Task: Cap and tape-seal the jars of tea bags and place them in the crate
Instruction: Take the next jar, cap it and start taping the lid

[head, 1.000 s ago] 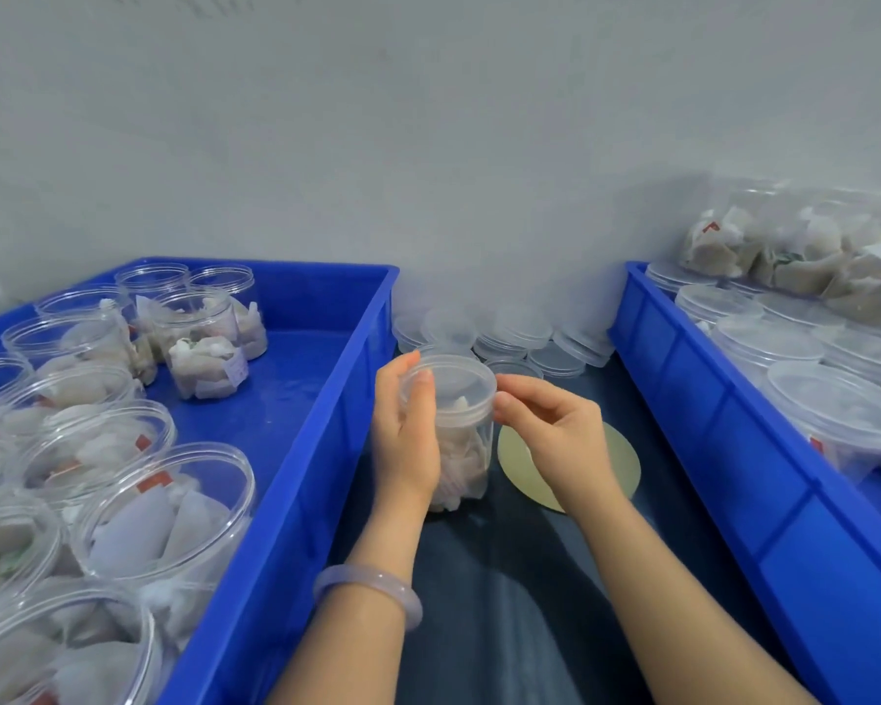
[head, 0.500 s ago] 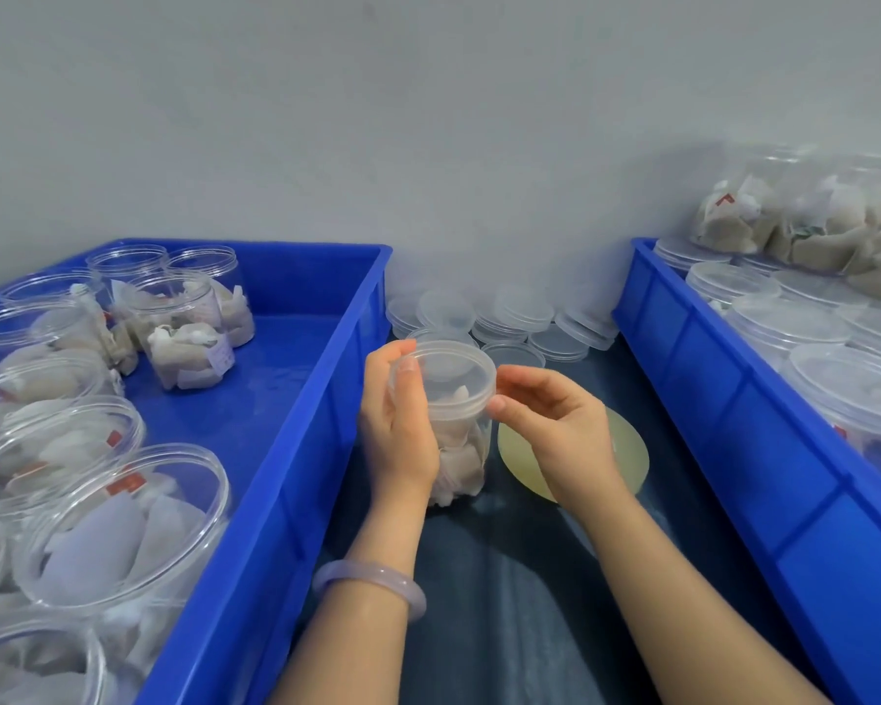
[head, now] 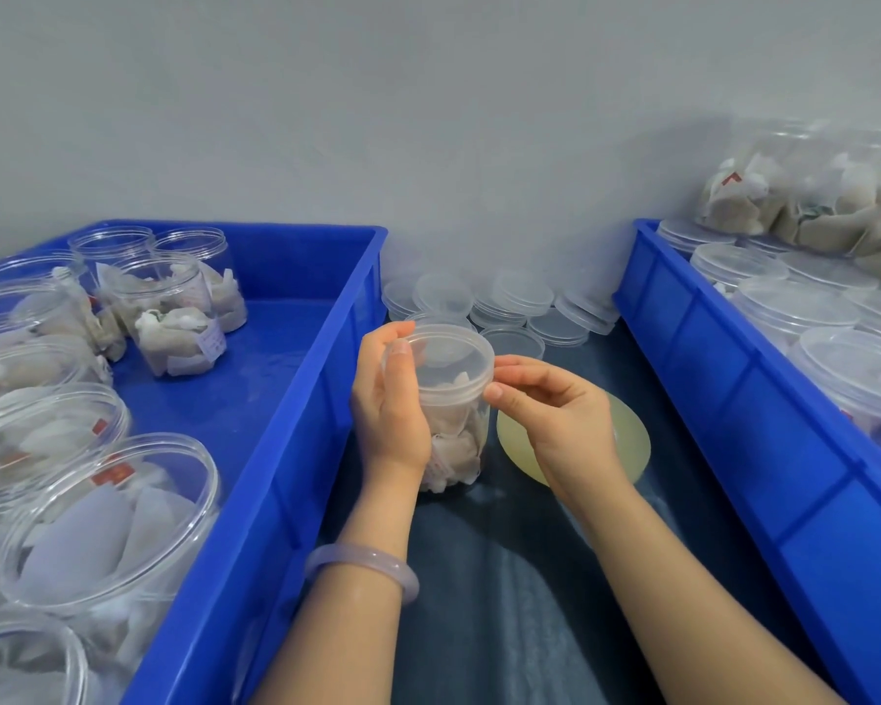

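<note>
A clear jar of tea bags (head: 456, 440) stands on the dark table between two blue crates, with a translucent cap (head: 443, 361) on its top. My left hand (head: 390, 404) grips the jar's left side and cap rim. My right hand (head: 555, 417) touches the cap's right edge with thumb and fingertips curled; whether it pinches tape there I cannot tell. A yellowish roll of tape (head: 626, 442) lies flat just right of the jar, partly under my right hand. The right blue crate (head: 733, 399) holds capped jars (head: 789, 307).
The left blue crate (head: 296, 409) holds several uncapped jars of tea bags (head: 174, 318). Loose clear caps (head: 520, 302) lie piled against the grey wall behind the jar. A bag of tea bags (head: 804, 195) sits on the capped jars at the far right.
The view has shifted a little. The jar has tipped slightly towards me in my left hand. My right fingers stay at the cap's right rim.
</note>
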The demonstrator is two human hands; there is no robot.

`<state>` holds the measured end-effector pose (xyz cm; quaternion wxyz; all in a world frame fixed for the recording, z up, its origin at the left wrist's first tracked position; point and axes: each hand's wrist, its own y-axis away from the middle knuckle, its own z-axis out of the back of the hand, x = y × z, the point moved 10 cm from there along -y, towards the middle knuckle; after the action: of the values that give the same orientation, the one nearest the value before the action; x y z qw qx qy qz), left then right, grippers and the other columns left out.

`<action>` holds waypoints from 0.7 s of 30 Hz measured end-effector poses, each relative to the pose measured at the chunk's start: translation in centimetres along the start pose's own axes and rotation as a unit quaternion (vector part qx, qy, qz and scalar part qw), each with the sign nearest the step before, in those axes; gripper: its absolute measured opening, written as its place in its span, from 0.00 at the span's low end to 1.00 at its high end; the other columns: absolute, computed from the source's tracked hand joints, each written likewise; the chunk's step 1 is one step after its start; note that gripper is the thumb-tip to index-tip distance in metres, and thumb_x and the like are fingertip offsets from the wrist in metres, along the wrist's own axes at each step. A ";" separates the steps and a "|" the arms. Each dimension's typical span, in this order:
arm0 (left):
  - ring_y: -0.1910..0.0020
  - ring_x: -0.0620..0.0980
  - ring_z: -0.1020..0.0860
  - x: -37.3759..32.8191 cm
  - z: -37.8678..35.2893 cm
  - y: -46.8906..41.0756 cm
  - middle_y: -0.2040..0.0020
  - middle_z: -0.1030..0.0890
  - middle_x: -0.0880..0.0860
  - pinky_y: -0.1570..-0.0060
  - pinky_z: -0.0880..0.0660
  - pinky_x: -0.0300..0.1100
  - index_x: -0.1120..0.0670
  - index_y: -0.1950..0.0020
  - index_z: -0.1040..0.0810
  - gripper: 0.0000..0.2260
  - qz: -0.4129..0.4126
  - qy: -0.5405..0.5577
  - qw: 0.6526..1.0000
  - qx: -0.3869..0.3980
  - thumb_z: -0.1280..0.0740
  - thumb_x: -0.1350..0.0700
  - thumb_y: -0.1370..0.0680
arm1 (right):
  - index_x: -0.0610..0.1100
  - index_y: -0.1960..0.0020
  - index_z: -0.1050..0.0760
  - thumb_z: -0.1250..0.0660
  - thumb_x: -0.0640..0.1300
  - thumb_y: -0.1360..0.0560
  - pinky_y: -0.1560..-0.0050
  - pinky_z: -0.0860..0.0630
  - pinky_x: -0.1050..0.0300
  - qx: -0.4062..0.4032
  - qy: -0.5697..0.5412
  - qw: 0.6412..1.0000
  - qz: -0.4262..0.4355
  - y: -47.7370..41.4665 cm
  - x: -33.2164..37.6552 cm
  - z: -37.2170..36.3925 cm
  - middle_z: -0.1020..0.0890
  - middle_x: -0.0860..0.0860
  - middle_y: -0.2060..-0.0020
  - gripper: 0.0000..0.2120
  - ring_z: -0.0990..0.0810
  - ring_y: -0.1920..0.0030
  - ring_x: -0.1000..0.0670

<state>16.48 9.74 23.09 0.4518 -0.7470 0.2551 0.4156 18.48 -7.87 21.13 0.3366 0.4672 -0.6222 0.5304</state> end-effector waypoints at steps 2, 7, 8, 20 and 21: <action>0.56 0.35 0.22 0.0 0.0 0.0 0.57 0.21 0.41 0.56 0.29 0.28 0.46 0.54 0.25 0.09 -0.003 -0.002 1.000 0.001 0.44 0.53 0.24 | 0.45 0.65 0.16 0.25 0.37 0.37 0.46 0.22 0.56 0.011 -0.014 1.000 -0.007 0.0 -0.1 -0.2 0.15 0.49 0.55 0.04 0.17 0.50 0.48; 0.54 0.35 0.23 -0.1 -0.2 0.0 0.55 0.22 0.41 0.55 0.29 0.28 0.46 0.52 0.25 0.09 -0.004 -0.010 1.000 0.009 0.44 0.52 0.24 | 0.44 0.64 0.19 0.28 0.28 0.33 0.56 0.23 0.65 0.000 0.009 1.000 0.004 0.1 0.9 -0.1 0.15 0.54 0.64 0.12 0.18 0.61 0.56; 0.54 0.35 0.23 -0.1 -0.1 0.0 0.55 0.22 0.41 0.55 0.29 0.28 0.46 0.52 0.25 0.09 -0.003 -0.012 1.000 0.008 0.45 0.52 0.24 | 0.44 0.63 0.20 0.28 0.28 0.33 0.60 0.24 0.67 -0.004 0.026 1.000 0.009 0.2 1.3 0.0 0.16 0.55 0.67 0.11 0.19 0.65 0.58; 0.50 0.43 0.22 0.2 0.0 -0.1 0.53 0.21 0.42 0.53 0.28 0.29 0.47 0.50 0.25 0.10 0.006 -0.018 1.000 0.001 0.45 0.51 0.24 | 0.43 0.61 0.23 0.31 0.25 0.30 0.63 0.23 0.64 0.012 0.079 0.997 0.017 0.2 2.2 -0.3 0.18 0.55 0.70 0.13 0.20 0.67 0.57; 0.50 0.44 0.22 0.2 0.0 -0.1 0.54 0.21 0.42 0.53 0.29 0.29 0.47 0.51 0.25 0.09 0.006 -0.017 1.000 0.000 0.45 0.51 0.24 | 0.44 0.61 0.23 0.32 0.25 0.30 0.62 0.22 0.61 0.010 0.095 0.995 0.019 0.1 2.2 -0.4 0.18 0.56 0.70 0.14 0.21 0.67 0.56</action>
<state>16.63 9.79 22.94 0.4536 -0.7385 0.2516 0.4307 17.56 -7.99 23.21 0.3796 0.4061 -0.5911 0.5845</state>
